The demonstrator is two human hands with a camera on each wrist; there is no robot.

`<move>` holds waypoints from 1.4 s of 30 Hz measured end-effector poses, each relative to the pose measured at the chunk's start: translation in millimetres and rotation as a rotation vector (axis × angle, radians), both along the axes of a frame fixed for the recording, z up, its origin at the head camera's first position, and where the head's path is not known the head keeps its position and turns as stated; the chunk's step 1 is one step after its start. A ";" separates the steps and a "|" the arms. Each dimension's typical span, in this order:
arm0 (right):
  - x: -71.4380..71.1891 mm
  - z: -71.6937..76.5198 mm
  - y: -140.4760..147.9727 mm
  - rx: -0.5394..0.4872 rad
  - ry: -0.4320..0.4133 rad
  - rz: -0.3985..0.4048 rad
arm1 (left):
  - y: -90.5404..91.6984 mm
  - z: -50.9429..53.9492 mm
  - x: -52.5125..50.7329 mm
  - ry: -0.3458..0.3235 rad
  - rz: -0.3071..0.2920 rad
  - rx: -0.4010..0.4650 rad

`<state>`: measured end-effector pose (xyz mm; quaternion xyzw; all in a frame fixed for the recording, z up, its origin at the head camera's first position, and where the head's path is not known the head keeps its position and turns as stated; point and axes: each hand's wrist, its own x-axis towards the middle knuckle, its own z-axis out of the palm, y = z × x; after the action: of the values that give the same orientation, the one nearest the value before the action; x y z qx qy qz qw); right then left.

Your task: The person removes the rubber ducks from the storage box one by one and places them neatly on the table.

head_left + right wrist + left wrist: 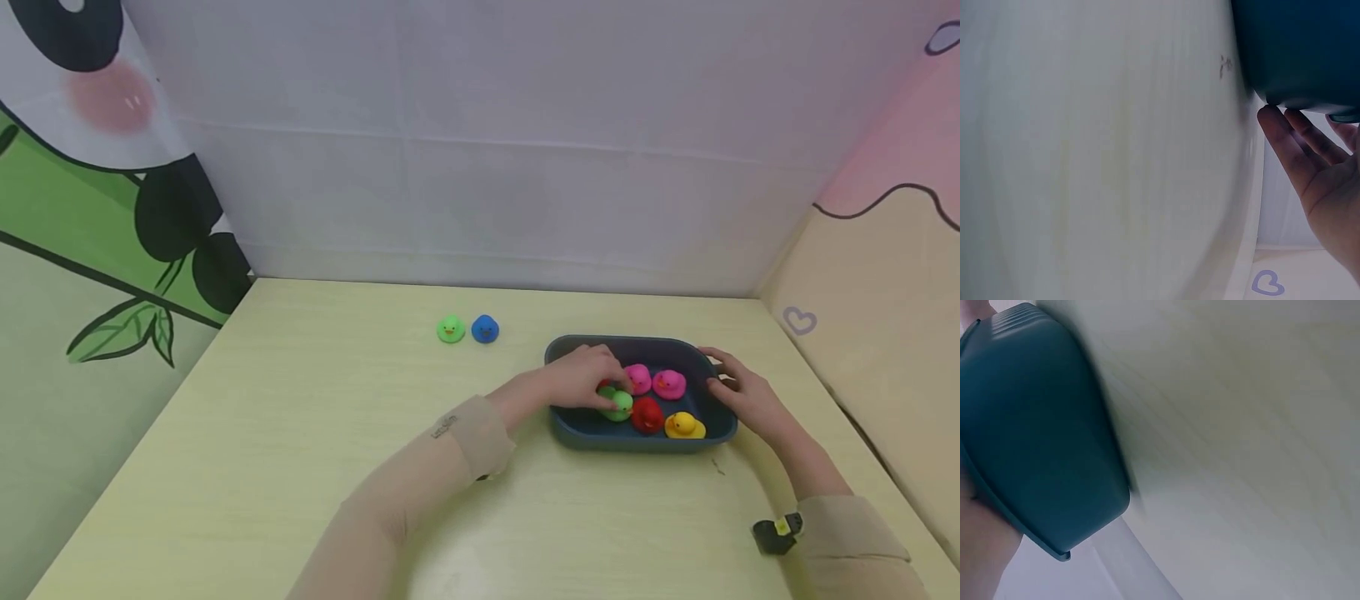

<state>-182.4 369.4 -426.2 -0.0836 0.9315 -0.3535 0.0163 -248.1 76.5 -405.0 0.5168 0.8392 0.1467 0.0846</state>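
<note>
In the head view, my left hand (587, 377) reaches over the left end of a dark teal plastic basin (637, 444), its thumb and fingers gripping a green rubber duck (619, 407) inside. A red duck (647, 415), a yellow duck (684, 426) and two pink ducks, one a pink duck (669, 384) on the right, lie in the basin. Another red bit shows partly under the left hand. My right hand (752, 402) rests against the basin's right end; in the right wrist view its fairly straight fingers (1291, 147) touch the outer wall.
Behind the basin, to its left, a green duck (451, 329) and a blue duck (485, 329) stand side by side on the pale wooden table (315, 400). A white cloth wall (480, 183) closes the back, with printed panels on both sides.
</note>
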 end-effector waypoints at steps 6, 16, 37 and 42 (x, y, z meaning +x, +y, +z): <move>-2.3 -2.7 0.4 -0.002 -0.004 0.000 | -8.4 8.6 5.4 0.018 0.007 0.027; -3.1 -6.2 -0.5 -0.004 0.002 0.005 | -19.9 19.7 8.5 0.047 0.009 0.101; -3.2 -5.1 -0.1 -0.003 0.015 0.007 | -67.7 62.3 21.3 -0.087 0.093 0.241; -2.6 -4.9 -0.5 -0.012 0.028 0.018 | -81.5 67.6 22.8 -0.093 0.107 0.261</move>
<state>-185.1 368.9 -431.1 -0.0968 0.9287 -0.3580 0.0060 -225.3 -5.0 -337.4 0.4705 0.8345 0.2828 0.0474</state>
